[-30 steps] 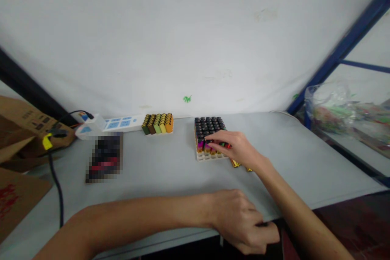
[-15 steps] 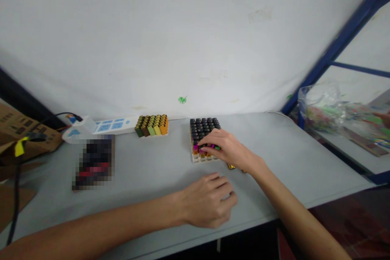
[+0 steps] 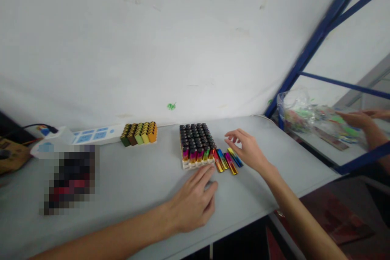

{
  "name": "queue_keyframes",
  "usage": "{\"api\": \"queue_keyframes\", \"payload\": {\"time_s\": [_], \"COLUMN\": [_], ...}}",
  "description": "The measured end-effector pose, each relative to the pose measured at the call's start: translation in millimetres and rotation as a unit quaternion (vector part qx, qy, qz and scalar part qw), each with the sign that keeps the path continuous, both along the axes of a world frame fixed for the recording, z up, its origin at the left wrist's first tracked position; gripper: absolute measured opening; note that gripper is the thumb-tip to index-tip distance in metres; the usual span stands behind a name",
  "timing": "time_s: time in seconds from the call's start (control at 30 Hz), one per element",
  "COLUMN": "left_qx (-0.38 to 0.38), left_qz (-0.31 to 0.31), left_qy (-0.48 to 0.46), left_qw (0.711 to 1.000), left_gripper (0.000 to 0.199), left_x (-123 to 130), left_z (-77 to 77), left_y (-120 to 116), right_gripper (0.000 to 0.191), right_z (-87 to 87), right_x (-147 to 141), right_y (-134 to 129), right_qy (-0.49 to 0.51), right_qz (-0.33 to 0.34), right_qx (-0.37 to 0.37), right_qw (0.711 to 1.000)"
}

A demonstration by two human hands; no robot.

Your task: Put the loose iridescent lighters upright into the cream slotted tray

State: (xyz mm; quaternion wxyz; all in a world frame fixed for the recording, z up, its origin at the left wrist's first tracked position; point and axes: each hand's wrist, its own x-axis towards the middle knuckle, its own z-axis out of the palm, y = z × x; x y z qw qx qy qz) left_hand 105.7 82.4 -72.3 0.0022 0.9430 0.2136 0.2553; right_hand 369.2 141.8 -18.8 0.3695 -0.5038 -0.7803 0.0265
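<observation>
A white tray (image 3: 189,166) holds rows of black-topped lighters (image 3: 196,136) standing upright, the front row with shiny purple, orange and green bodies. At the tray's front right corner, the fingertips of my left hand (image 3: 196,201) rest on or against the edge, fingers stretched out and nothing held. My right hand (image 3: 245,148) hovers to the right of the tray, empty, its thumb and fingers apart. Between it and the tray, several loose metallic lighters (image 3: 230,163) in red, blue, purple and yellow lie on the grey table.
A smaller block of green, brown and yellow lighters (image 3: 139,134) stands left of the tray. Behind it runs a white power strip (image 3: 99,135); a blurred dark item (image 3: 73,178) lies in front. Beyond the blue frame (image 3: 300,69), another person's hands (image 3: 356,118) are near a plastic bag (image 3: 294,107).
My right hand has left the front of the tray and moved right, opening. My left hand has reached forward to the tray's front edge, fingers straightened. The view has shifted right.
</observation>
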Motion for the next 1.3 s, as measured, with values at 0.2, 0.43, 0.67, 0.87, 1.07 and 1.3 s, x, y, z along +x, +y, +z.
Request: {"api": "queue_keyframes", "payload": {"time_s": [0.2, 0.43, 0.67, 0.87, 1.07, 1.3], "left_qx": [-0.02, -0.043, -0.032, -0.027, 0.016, 0.033], "left_qz": [0.023, 0.034, 0.029, 0.029, -0.027, -0.04], "left_qy": [0.004, 0.011, -0.003, 0.0, -0.025, -0.016], "left_qw": [1.0, 0.998, 0.999, 0.999, 0.999, 0.999], "left_gripper": [0.026, 0.03, 0.031, 0.029, 0.017, 0.016], "left_x": [0.0, 0.4, 0.8, 2.0, 1.5, 2.0], "left_z": [1.2, 1.1, -1.2, -0.2, -4.5, -6.7], "left_y": [-1.7, -0.8, -0.2, 0.6, 0.7, 1.0], "right_gripper": [0.032, 0.038, 0.026, 0.045, 0.042, 0.032], "right_z": [-35.1, -43.1, -31.8, -7.1, 9.1, 11.8], "right_x": [30.3, 28.4, 17.6, -2.7, -35.3, -61.8], "right_y": [-18.6, -13.3, -10.0, -17.5, -30.3, -44.4], "right_qy": [-0.036, -0.044, -0.022, 0.199, 0.343, 0.291], "right_qz": [-0.034, -0.055, -0.079, 0.016, 0.055, 0.104], "right_qx": [-0.16, -0.17, -0.14, -0.158, -0.135, -0.205], "right_qw": [0.986, 0.983, 0.987, 0.967, 0.928, 0.929]}}
